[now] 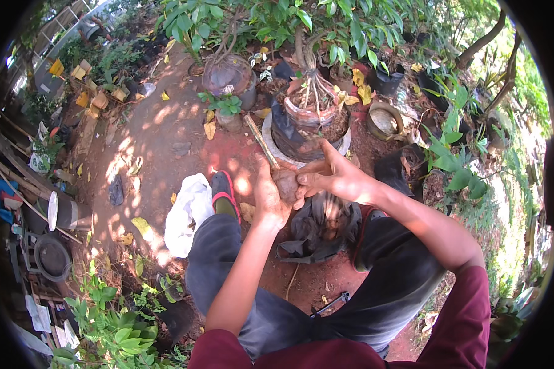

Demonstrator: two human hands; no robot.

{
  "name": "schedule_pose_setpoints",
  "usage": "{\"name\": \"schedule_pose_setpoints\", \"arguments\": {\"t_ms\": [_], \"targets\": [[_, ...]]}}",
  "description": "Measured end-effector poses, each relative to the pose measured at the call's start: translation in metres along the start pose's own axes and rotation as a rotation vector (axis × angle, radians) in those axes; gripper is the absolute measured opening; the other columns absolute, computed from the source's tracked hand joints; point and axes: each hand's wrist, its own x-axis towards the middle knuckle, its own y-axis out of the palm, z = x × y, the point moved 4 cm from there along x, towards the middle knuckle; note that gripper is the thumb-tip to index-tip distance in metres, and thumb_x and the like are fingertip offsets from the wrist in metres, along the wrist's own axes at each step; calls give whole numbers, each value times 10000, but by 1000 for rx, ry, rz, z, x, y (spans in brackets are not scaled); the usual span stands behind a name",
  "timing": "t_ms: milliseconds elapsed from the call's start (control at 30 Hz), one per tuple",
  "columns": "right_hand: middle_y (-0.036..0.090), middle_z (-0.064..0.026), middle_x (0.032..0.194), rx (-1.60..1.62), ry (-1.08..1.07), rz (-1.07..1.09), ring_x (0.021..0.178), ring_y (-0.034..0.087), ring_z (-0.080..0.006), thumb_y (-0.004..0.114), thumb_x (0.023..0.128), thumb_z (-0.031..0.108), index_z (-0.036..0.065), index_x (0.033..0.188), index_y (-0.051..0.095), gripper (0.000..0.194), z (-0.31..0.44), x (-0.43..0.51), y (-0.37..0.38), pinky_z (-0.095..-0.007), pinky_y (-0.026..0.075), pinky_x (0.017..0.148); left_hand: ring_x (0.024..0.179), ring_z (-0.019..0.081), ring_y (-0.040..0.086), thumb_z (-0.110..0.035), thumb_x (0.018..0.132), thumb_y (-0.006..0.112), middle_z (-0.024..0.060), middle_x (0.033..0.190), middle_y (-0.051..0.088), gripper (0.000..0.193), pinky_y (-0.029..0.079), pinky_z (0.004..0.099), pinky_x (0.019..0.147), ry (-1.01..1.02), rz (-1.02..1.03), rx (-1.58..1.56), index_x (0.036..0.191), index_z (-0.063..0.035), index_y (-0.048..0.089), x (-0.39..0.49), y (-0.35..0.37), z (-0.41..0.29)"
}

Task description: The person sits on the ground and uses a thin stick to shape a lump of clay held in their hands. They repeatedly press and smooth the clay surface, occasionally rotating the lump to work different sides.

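A cut plant stem [261, 138] slants up and away from a ball of moist soil [286, 185] packed around its lower end. My left hand [267, 191] cradles that ball from the left, with its thumb along the stem's base. From the other side, the thumb and fingertips of my right hand [330, 177] press on the soil, its index finger raised. Both hands are smeared with soil. Below them, between my feet, lies a crumpled black plastic bag [307, 226] with brown material in it.
A white plastic bag [182, 226] lies beside my left shoe [221, 187]. Ahead stands a potted tree [311, 108] with exposed roots, near a round metal container [384, 121]. A slim tool [331, 305] rests on the ground between my legs. Leafy plants [459, 170] crowd the right.
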Motion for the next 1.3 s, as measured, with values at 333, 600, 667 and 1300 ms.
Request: {"name": "schedule_pose_setpoints", "arguments": {"t_ms": [333, 600, 667, 1300], "targets": [[597, -286, 1138, -109, -67, -70, 740, 714, -253, 793, 859, 221, -114, 1404, 128, 923, 4, 2, 18, -314, 593, 603, 504, 194, 599, -633, 1025, 239, 76, 719, 602, 651, 438, 311, 331, 200, -82, 252, 942, -63, 543, 1, 4, 4], [593, -189, 1091, -55, -67, -44, 921, 678, -227, 750, 890, 103, 25, 1358, 284, 665, 1, 0, 18, -331, 594, 719, 516, 196, 606, -636, 1024, 245, 87, 741, 609, 647, 407, 294, 311, 220, -82, 259, 927, -64, 531, -3, 2, -2], [608, -185, 1078, -124, -86, -50, 909, 678, -220, 734, 905, 110, 24, 1354, 291, 636, 0, 1, 17, -327, 590, 726, 510, 199, 596, -639, 1023, 244, 85, 742, 607, 645, 408, 300, 317, 173, -78, 243, 929, -66, 525, -3, -1, -1], [627, -308, 1144, -470, -155, -101, 1084, 647, -309, 806, 841, 227, -73, 1401, 188, 886, 7, -2, 22, -411, 549, 882, 743, 199, 640, -629, 1016, 330, 71, 836, 596, 630, 597, 363, 630, 91, 22, 3, 1007, -35, 540, 7, -11, 5]]}}
